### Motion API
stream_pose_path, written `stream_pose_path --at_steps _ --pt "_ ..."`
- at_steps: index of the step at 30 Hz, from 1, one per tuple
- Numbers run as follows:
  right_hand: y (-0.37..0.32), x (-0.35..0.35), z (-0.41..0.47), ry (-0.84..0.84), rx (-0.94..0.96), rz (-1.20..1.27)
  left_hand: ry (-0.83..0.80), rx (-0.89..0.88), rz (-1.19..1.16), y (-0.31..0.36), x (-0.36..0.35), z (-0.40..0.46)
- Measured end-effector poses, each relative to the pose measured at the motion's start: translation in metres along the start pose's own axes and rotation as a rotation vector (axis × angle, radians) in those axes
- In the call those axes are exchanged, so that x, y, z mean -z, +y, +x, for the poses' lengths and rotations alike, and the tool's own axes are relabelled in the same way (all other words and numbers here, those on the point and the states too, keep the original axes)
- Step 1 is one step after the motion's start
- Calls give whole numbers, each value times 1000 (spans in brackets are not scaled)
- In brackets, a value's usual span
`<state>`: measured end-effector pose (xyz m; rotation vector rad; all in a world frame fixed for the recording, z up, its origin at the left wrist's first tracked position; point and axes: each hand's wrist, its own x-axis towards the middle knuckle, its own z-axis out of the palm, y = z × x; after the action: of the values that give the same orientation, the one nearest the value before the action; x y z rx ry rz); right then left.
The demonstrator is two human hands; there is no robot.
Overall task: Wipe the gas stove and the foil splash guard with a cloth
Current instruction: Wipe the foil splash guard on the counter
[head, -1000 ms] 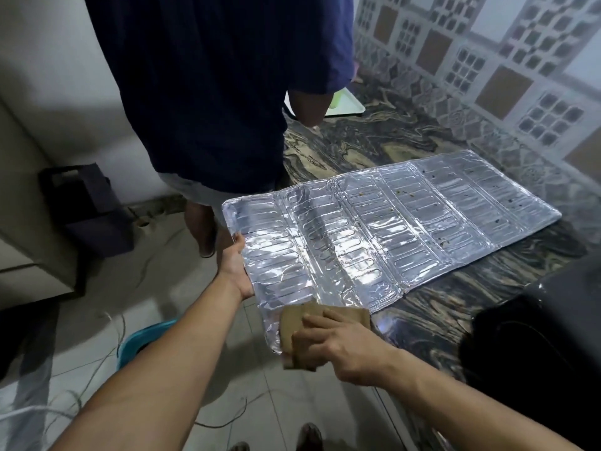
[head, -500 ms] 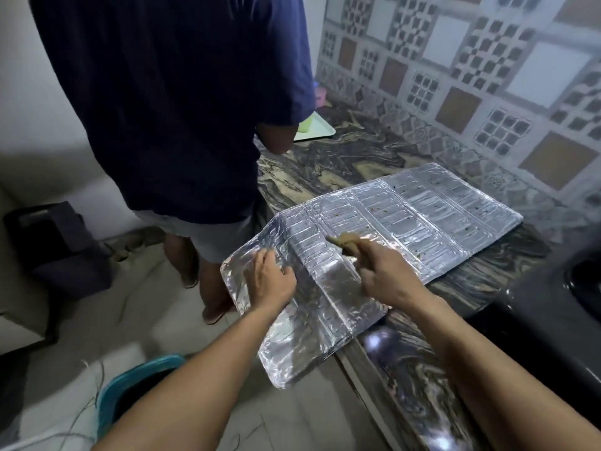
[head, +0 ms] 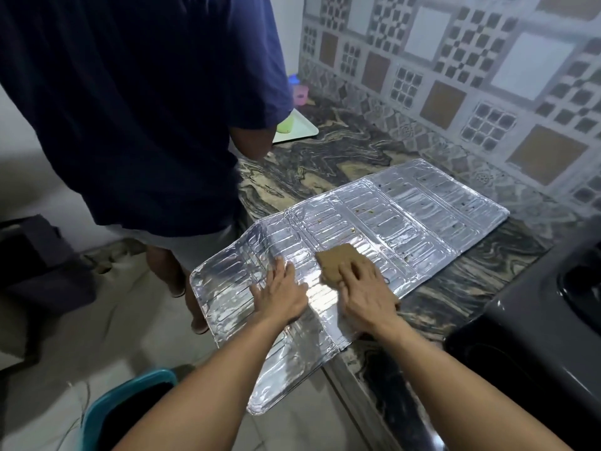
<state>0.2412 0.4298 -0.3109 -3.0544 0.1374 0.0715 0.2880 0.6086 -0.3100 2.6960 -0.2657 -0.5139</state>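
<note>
Foil splash guard [head: 406,216] lies flat on the marbled worktop [head: 328,151], long axis running from me toward the tiled wall [head: 455,76]; its near end juts past the worktop edge and sags over the floor. Brown specks dot the far panels. My left hand [head: 281,292] rests palm down on the foil near the fold, fingers straight and spread, gripping nothing, just pressing the sheet flat. My right hand [head: 366,296] lies just beside it, fingers flat over a tan cloth [head: 338,258] and pressing it onto the foil; the cloth's far edge shows past my fingertips. I cannot tell whether the thumb hooks under the cloth. The dark gas stove [head: 536,336] sits at my right on the same worktop, its corner near the foil's right edge but apart from it. Another person in a navy shirt [head: 130,109] stands at the worktop to my left front, back turned. Beyond that person, a white tray [head: 302,130] with something green on it sits on the worktop. A teal bucket [head: 130,395] stands on the floor under my left forearm.
</note>
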Motion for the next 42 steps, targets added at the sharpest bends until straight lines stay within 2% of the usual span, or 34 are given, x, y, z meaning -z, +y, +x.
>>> stream_pose_path --at_steps 2,4,5,7,11,13,15,18,21,28,31,35,37,39,42 --pt "18 -5 16 73 -206 45 14 9 81 3 3 -2" --pt "31 -4 27 34 -356 70 31 7 167 9 5 -3" --pt "34 -3 30 8 -371 80 37 7 200 12 5 -2" --pt "30 -1 31 -2 -265 73 29 9 211 14 8 2" --pt "7 -5 27 -97 174 57 -57 16 164 14 14 17" --pt "2 -8 33 -95 253 60 -100 34 161 13 15 23" --pt "8 -9 45 -54 185 84 -112 48 166 14 15 25" --pt "28 -5 64 -6 -20 102 -127 57 179 17 17 26" --pt "42 -2 74 -28 -122 121 -137 54 178 18 18 25" --pt "43 4 74 -181 -78 118 -191 100 257 31 22 25" --pt "39 2 65 -173 -53 110 -220 110 271 36 19 27" --pt "23 -6 45 -89 224 79 -218 126 293 36 18 29" --pt "25 -8 47 -66 262 81 -221 125 291 36 18 28" --pt "31 -10 59 -41 183 109 -219 121 283 36 18 26" --pt "36 -7 87 -1 -89 182 -221 109 280 37 21 25"
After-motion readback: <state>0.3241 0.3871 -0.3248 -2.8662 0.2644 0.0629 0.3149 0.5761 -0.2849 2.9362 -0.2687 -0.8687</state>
